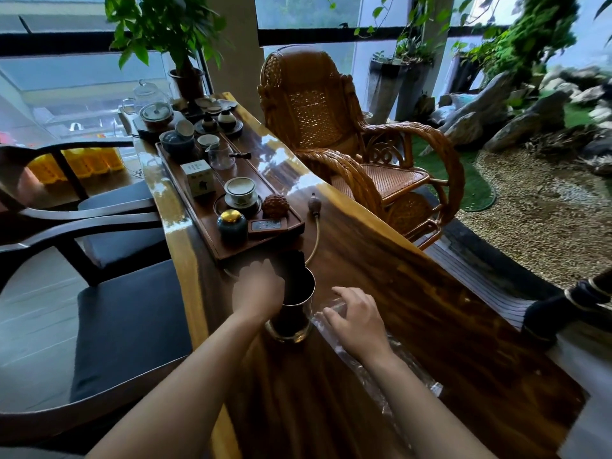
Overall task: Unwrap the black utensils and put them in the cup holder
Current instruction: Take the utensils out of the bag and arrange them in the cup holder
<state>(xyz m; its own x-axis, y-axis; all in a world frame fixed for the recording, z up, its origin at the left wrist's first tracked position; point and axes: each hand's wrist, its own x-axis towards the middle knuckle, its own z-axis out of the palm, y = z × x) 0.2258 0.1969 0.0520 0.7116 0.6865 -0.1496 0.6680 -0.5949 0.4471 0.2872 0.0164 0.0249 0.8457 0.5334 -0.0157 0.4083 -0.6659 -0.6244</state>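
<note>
A metal cup holder with a dark inside stands on the wooden table in front of me. My left hand, blurred by motion, is at its rim, closed on a bunch of black utensils whose upper ends stick out above the cup. To the right of the cup, my right hand rests with fingers spread on a clear plastic wrapper lying flat on the table. The utensils' lower ends are hidden in the cup.
A long wooden tea tray with cups, a small box, a dark jar and a glass pitcher lies just beyond the cup. A hose with a rubber bulb runs beside it. A wicker rocking chair stands right, dark chairs left.
</note>
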